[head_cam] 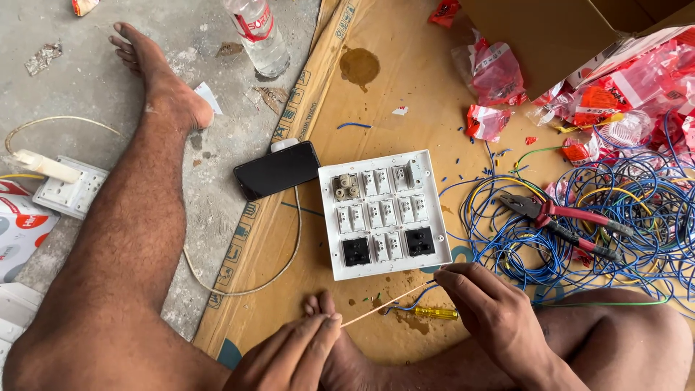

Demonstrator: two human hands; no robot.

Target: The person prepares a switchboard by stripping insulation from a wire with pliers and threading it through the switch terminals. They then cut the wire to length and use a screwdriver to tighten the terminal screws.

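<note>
Both hands pinch one thin pale wire (pixel 384 303); our left hand (pixel 293 356) grips its near-left end, our right hand (pixel 491 313) its far-right end; it slants between them, just near the white switch panel (pixel 384 213).

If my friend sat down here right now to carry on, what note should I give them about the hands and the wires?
Left hand: fingertips pinch one end of a thin pale wire.
Right hand: pinches the other end, near the lower edge of the white switch board.
The board lies back-up on cardboard; no wires show on its switch backs yet.
A yellow-handled screwdriver lies between the hands.
Red-handled pliers rest on the blue wire tangle to the right.
A black phone lies left of the board.
</note>
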